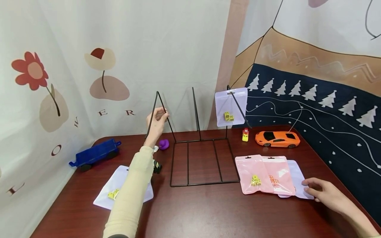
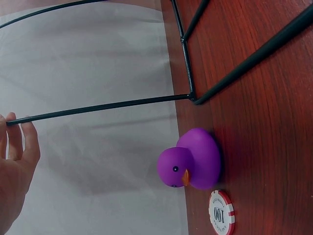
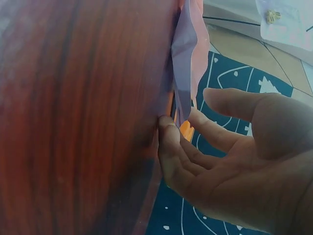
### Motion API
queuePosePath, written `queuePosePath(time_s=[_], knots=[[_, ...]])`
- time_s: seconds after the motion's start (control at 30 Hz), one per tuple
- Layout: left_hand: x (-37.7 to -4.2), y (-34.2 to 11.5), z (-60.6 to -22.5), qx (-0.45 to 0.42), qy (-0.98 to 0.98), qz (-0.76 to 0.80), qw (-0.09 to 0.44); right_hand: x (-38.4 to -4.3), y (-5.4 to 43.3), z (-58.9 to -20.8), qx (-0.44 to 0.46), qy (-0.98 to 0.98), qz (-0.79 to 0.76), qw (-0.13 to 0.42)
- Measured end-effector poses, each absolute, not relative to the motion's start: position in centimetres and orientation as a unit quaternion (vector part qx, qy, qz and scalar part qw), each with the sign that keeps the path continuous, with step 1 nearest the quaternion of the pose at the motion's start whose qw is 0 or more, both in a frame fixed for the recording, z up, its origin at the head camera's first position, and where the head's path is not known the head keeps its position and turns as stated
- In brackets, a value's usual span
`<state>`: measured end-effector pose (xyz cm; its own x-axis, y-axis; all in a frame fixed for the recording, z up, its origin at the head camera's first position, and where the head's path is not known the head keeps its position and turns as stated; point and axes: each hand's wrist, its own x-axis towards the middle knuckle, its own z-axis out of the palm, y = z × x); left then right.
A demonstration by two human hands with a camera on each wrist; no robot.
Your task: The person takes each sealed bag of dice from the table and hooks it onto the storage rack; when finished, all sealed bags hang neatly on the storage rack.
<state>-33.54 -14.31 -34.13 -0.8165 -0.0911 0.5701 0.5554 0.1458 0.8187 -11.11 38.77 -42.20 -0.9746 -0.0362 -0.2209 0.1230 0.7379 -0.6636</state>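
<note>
My left hand (image 1: pixel 156 125) pinches the left upright of a black wire rack (image 1: pixel 205 183). The left wrist view shows its fingertips around that rod (image 2: pixel 98 107). From the rack's right hook hangs a lilac zip bag (image 1: pixel 223 102) with yellow dice. On the right, my right hand (image 1: pixel 325 195) touches the edge of another lilac bag (image 1: pixel 299 172) with loosely bent fingers, the thumb standing apart from it in the right wrist view. Overlapping that bag are two pink bags, one with yellow dice (image 1: pixel 248 168), one with orange dice (image 1: pixel 282 168).
A lilac bag (image 1: pixel 104 190) lies partly under the left forearm. A blue toy trailer (image 1: pixel 96 153) stands far left. Behind the left forearm are a purple rubber duck (image 1: pixel 164 144) and a poker chip (image 2: pixel 221 213). An orange toy car (image 1: pixel 278 139) and a small red-yellow toy (image 1: pixel 245 135) stand back right.
</note>
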Motion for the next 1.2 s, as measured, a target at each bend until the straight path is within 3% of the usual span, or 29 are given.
queuePosePath(time_s=[0.2,1.2], knots=[[-33.3,-14.3,-34.0,-0.175,-0.712,-0.628,0.259,-11.5,38.7,-42.0,0.014,0.934,-0.34,0.111],[-33.5,-14.3,-34.1,-0.166,-0.718,-0.629,0.248,-10.3,37.9,-42.1,0.069,0.936,-0.338,-0.07]])
